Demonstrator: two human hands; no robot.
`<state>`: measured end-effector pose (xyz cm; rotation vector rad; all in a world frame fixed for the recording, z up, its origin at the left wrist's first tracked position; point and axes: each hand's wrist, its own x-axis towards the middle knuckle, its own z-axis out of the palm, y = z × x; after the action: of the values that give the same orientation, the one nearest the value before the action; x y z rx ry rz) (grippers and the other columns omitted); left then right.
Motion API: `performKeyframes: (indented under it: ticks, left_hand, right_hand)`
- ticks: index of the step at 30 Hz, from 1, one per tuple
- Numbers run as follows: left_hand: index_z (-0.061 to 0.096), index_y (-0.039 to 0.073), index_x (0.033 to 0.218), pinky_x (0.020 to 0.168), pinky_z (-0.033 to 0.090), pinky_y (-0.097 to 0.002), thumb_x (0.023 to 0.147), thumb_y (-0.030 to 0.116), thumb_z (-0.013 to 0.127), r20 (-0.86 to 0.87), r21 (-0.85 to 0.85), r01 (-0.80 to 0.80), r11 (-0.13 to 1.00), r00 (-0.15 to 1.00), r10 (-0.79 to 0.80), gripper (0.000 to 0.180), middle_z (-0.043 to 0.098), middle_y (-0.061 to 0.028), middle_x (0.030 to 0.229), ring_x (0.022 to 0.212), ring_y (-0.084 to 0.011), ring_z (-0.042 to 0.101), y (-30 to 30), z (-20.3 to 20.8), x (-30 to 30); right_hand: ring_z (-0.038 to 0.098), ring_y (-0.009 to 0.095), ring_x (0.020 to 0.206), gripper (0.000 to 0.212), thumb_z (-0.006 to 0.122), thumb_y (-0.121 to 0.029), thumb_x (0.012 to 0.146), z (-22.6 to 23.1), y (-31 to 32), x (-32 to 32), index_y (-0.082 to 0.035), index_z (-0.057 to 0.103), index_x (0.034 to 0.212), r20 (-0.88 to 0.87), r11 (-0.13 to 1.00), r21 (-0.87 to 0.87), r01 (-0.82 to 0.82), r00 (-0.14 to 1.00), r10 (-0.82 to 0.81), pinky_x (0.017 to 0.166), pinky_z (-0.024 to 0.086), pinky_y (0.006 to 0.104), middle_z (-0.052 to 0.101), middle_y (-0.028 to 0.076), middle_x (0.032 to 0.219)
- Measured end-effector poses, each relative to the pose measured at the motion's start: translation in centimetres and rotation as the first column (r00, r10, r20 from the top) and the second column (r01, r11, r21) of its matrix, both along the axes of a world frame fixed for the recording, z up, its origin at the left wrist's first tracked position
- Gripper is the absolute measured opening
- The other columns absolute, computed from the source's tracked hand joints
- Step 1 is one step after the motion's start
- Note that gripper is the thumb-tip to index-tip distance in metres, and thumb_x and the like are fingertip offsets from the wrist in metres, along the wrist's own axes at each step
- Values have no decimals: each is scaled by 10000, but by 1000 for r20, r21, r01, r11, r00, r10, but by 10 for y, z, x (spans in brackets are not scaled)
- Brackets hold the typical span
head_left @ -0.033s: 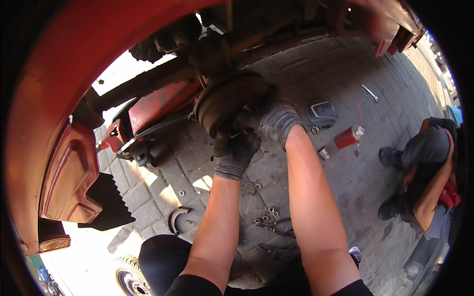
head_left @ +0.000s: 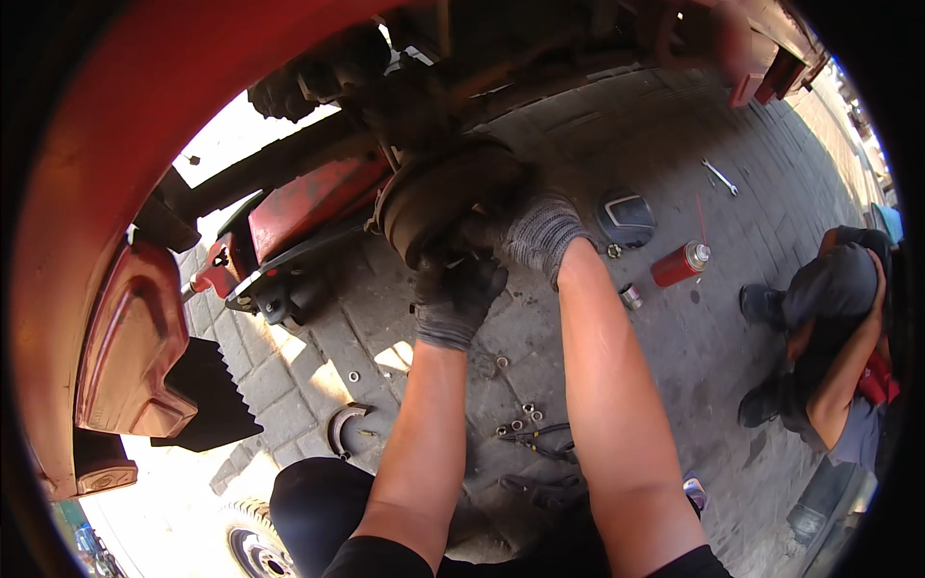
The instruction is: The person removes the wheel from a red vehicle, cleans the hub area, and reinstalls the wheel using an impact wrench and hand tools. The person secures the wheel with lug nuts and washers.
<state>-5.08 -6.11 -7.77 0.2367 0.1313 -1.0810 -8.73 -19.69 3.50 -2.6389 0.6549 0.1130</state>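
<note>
Both my hands wear grey knitted gloves with dark, dirty palms, and work at a rusty round wheel brake assembly (head_left: pixel 419 204) beneath the red vehicle. My left hand (head_left: pixel 459 297) is at its lower edge, fingers curled inward. On the right side of the assembly, my right hand (head_left: pixel 541 233) reaches in with its fingers bent toward the middle. Deep shadow covers the fingertips of both hands, so what they grip cannot be made out. On the paving below lie a curved brake shoe (head_left: pixel 337 430), yellow-and-black pliers (head_left: pixel 540 443) and several nuts (head_left: pixel 528 409).
A red floor jack (head_left: pixel 313 207) stands left of the assembly. To the right are a dark cap-like part (head_left: pixel 626 222), a metal socket (head_left: pixel 630 297), a red spray can (head_left: pixel 678 264) and a wrench (head_left: pixel 719 177). Another person (head_left: pixel 833 299) crouches far right. A wheel (head_left: pixel 252 539) lies lower left.
</note>
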Motion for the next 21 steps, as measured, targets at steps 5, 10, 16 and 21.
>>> performKeyframes:
  ticks: [5,10,16,21]
  left_hand:
    - [573,100,1154,736,542,-413,659,343,834,112,-10,-21,1000,993,22,610,642,-29,1036,823,-194,618,4,1,3]
    - [558,123,1157,629,551,-384,681,297,825,245,373,-125,919,969,32,573,625,-42,1017,745,-158,588,12,37,7]
    - [565,81,1136,620,512,-355,727,243,787,626,709,-478,519,765,-150,493,628,-63,972,766,-152,600,9,97,-3]
    - [507,23,1185,582,505,-296,756,157,743,777,586,-564,582,595,-206,508,630,-98,943,702,-167,604,16,113,4]
  right_hand:
    - [649,245,945,501,695,-386,676,13,-5,-6,-62,664,1058,55,993,116,-20,998,13,822,512,351,667,133,1082]
    - [628,188,771,385,709,-337,759,-19,-18,-18,-36,642,990,84,515,853,88,950,-301,706,536,353,662,120,916]
    - [604,184,729,382,738,-297,742,-106,3,-15,-99,612,1043,-24,-490,812,-316,822,-570,674,546,385,634,33,841]
    - [615,238,913,454,730,-356,758,-113,0,-26,-75,598,1090,-124,-454,868,-203,795,-594,743,548,417,637,92,992]
